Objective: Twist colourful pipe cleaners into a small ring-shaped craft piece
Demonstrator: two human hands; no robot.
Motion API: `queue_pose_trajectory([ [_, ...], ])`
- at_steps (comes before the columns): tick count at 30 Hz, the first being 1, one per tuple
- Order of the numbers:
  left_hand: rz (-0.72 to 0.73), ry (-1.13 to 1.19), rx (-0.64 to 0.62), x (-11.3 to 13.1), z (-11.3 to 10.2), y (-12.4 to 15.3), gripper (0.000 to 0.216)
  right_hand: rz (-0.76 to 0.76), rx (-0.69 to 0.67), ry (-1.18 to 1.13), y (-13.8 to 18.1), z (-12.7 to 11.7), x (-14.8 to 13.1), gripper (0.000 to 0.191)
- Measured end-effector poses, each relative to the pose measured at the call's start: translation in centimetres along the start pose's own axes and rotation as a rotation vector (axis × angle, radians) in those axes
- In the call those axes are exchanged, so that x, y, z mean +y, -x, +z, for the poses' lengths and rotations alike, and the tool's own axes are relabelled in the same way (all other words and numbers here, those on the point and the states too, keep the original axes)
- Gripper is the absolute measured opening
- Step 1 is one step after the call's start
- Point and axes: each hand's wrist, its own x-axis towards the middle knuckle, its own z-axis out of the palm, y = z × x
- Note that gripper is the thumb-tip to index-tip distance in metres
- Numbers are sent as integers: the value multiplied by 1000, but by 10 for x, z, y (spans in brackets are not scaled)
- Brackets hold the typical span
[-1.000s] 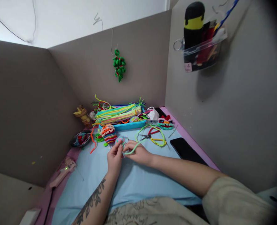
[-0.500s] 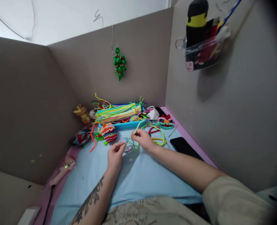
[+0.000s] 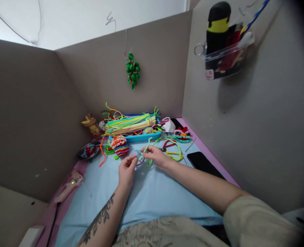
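My left hand (image 3: 126, 170) pinches a small coiled ring of pipe cleaners (image 3: 137, 156), pink and light blue, just above the light blue mat (image 3: 146, 195). My right hand (image 3: 155, 156) is closed on a light green pipe cleaner (image 3: 149, 144) that loops around that ring and rises behind my fingers. Both hands meet at the ring, near the middle of the mat's far part.
A blue tray (image 3: 138, 138) heaped with bright pipe cleaners stands at the back. Finished striped coils (image 3: 119, 145), a small metal dish (image 3: 88, 151), scissors (image 3: 167, 145), a black phone (image 3: 204, 164) and a pink glue gun (image 3: 68, 187) lie around. Grey partition walls enclose three sides.
My right hand drew the green pipe cleaner out to the right and up, then came back toward the ring. My left hand stayed on the ring.
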Motion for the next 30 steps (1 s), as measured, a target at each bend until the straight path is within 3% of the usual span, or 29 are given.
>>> queue_pose_trajectory([
  [4,-7,-3,1,2,1,1,32,-70,42,64,0,2,3,24],
  [9,-42,28,-21,1,1,1,33,-38,93,4,-4,2,10,29],
  [17,-46,61,-87,-4,-2,0,32,-21,-14,42,-4,0,9,31],
  [21,10,37,-181,-2,-3,1,33,-50,76,79,-7,-2,17,36],
  [24,44,44,-214,-1,-3,0,47,-33,128,57,-10,-5,22,37],
  [26,86,15,-182,-1,-3,0,52,-46,171,75,-10,-6,23,36],
  [30,225,-131,-65,-3,-3,2,39,-92,242,136,-10,-7,21,33],
])
